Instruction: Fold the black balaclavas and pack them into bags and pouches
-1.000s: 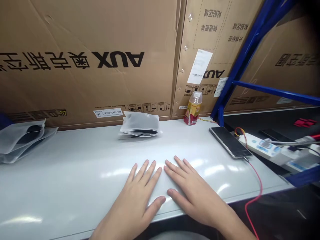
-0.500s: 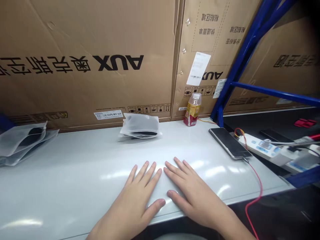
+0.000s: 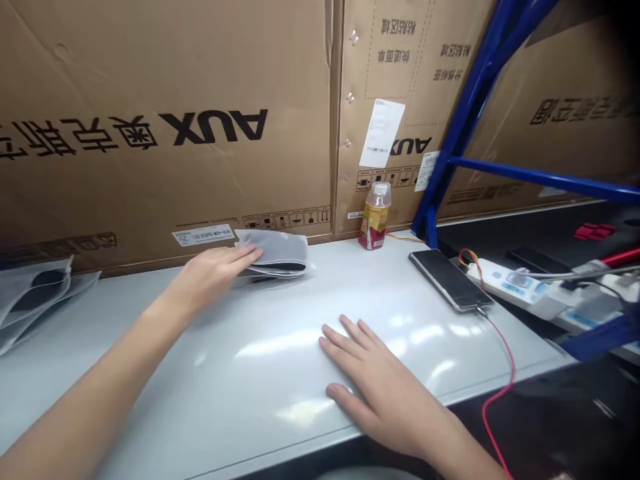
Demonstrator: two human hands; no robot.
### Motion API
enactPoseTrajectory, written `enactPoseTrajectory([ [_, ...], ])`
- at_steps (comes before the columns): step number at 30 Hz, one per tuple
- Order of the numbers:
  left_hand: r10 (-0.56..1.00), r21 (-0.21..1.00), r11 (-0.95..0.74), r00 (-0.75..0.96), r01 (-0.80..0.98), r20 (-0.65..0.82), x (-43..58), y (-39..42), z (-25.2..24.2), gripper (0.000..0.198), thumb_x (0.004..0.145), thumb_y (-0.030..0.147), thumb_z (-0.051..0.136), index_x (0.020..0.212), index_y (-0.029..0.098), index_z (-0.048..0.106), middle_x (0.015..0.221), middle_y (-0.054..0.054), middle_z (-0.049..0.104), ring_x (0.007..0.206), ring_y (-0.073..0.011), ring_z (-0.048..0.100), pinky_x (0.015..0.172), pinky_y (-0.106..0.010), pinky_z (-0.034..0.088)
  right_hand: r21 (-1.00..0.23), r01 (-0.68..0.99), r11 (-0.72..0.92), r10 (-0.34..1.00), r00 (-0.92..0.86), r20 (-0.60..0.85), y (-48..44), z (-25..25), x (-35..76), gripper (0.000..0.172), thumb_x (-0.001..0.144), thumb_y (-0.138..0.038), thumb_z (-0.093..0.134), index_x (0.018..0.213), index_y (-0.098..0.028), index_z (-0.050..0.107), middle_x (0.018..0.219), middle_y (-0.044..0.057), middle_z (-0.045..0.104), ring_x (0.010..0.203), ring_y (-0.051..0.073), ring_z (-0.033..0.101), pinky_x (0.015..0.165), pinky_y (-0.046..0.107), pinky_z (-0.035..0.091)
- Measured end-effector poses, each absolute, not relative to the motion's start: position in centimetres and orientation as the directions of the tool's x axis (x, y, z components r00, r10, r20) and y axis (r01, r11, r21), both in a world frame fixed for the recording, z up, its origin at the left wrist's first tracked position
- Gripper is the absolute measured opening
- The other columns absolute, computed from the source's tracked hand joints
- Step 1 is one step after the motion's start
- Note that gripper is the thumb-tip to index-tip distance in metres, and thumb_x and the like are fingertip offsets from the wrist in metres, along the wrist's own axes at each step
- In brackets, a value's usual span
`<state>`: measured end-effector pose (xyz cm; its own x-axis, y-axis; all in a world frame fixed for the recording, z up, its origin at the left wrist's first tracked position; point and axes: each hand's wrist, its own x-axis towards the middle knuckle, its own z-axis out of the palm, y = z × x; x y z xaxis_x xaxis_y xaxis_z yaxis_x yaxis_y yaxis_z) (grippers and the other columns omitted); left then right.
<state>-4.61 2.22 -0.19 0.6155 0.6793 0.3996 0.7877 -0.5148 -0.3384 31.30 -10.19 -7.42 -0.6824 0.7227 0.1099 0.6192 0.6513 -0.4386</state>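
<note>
A folded frosted plastic bag (image 3: 277, 253) with something dark inside lies at the back of the white table (image 3: 225, 393). My left hand (image 3: 213, 277) reaches forward and its fingertips rest on the bag's left end. The fingers hide that end, and I cannot tell whether they grip it. My right hand (image 3: 375, 373) lies flat on the table near the front edge, fingers apart, touching nothing else.
Near the back right stand a plastic drink bottle (image 3: 375, 217) and a black smartphone (image 3: 450, 280) with a red charging cable. More frosted bags (image 3: 30, 300) lie at the far left. A power strip (image 3: 515, 283), blue shelf frame (image 3: 450, 147) and large cardboard boxes (image 3: 165, 100) surround the table.
My left hand has left the table's front edge and moved forward onto the frosted bag. My right hand stays flat, and the view has turned slightly.
</note>
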Motion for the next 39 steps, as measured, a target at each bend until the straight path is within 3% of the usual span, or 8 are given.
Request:
enactPoseTrajectory([
  [6,0.518,-0.412,-0.574,0.703,0.708,0.487,-0.7,-7.0,0.2,0.029,0.102,0.015,0.055,0.121,0.025,0.074,0.107,0.007,0.082,0.105,-0.0192,0.074,0.114,-0.046,0.046,-0.441,0.612,0.657,0.726,-0.67,0.153,-10.2,-7.6,31.3,0.06,0.106,-0.041,0.053,0.162,-0.021,0.04,0.168,0.007,0.042,0.159,0.038,0.026,0.129,0.063,0.025],
  [11,0.499,-0.292,-0.737,0.782,0.609,0.374,5.1,-15.7,-3.4,0.034,0.094,0.023,0.067,0.127,0.024,0.073,0.146,-0.003,0.067,0.139,-0.028,0.057,0.132,-0.051,0.018,-0.464,0.544,0.699,0.703,-0.642,0.306,-10.0,-8.0,31.4,0.023,0.103,-0.028,0.057,0.124,-0.022,0.066,0.133,0.008,0.07,0.144,0.034,0.049,0.124,0.058,0.031],
  [14,0.609,-0.275,-0.673,0.725,0.687,0.322,6.0,-16.4,-5.8,0.059,0.096,0.04,0.064,0.152,0.021,0.056,0.165,-0.005,0.046,0.155,-0.0295,0.038,0.134,-0.048,0.003,-0.446,0.545,0.711,0.704,-0.551,0.449,-10.3,-8.1,31.5,0.012,0.104,-0.02,0.055,0.101,-0.02,0.066,0.102,0.007,0.073,0.105,0.025,0.066,0.095,0.041,0.05],
  [17,0.655,-0.231,-0.663,0.701,0.712,0.282,5.6,-15.8,-7.1,0.065,0.1,0.037,0.058,0.161,0.021,0.042,0.171,-0.002,0.035,0.16,-0.0254,0.027,0.134,-0.045,-0.002,-0.319,0.485,0.814,0.577,-0.612,0.541,-11.3,-8.0,31.0,0.011,0.105,-0.021,0.056,0.1,-0.02,0.066,0.087,0.003,0.068,0.077,0.018,0.058,0.07,0.033,0.041],
  [20,0.66,-0.179,-0.679,0.698,0.712,0.277,4.9,-15.7,-7.4,0.066,0.101,0.024,0.052,0.164,0.024,0.036,0.173,0.0,0.031,0.161,-0.0234,0.025,0.134,-0.047,0.001,-0.175,0.336,0.925,0.372,-0.713,0.595,-12.4,-7.9,29.9,0.014,0.106,-0.02,0.057,0.102,-0.022,0.07,0.078,-0.001,0.064,0.07,0.017,0.05,0.063,0.033,0.032],
  [23,0.657,-0.144,-0.694,0.703,0.705,0.273,4.5,-16.1,-7.3,0.066,0.1,0.02,0.051,0.164,0.024,0.035,0.173,0.0,0.031,0.161,-0.0233,0.024,0.134,-0.048,0.005,-0.158,0.285,0.945,0.32,-0.72,0.615,-12.8,-8.1,29.0,0.017,0.107,-0.019,0.057,0.098,-0.02,0.072,0.077,-0.001,0.065,0.07,0.017,0.049,0.062,0.034,0.03],
  [31,0.66,-0.106,-0.705,0.703,0.701,0.265,4.5,-16.1,-7.2,0.06,0.101,0.02,0.052,0.16,0.024,0.044,0.17,-0.002,0.037,0.159,-0.0272,0.032,0.133,-0.055,0.019,-0.164,0.322,0.932,0.354,-0.728,0.587,-12.5,-8.9,28.9,0.026,0.108,-0.02,0.054,0.085,-0.02,0.067,0.075,0.0,0.063,0.07,0.017,0.049,0.062,0.034,0.031],
  [39,0.622,-0.053,-0.756,0.741,0.653,0.252,4.2,-16.3,-6.6,0.058,0.098,0.016,0.055,0.152,0.035,0.055,0.167,0.002,0.041,0.156,-0.0298,0.038,0.127,-0.059,0.034,-0.073,0.622,0.78,0.569,-0.656,0.496,-9.3,-8.4,33.0,0.028,0.109,-0.019,0.045,0.091,-0.023,0.066,0.081,0.003,0.062,0.074,0.02,0.05,0.069,0.036,0.036],
])
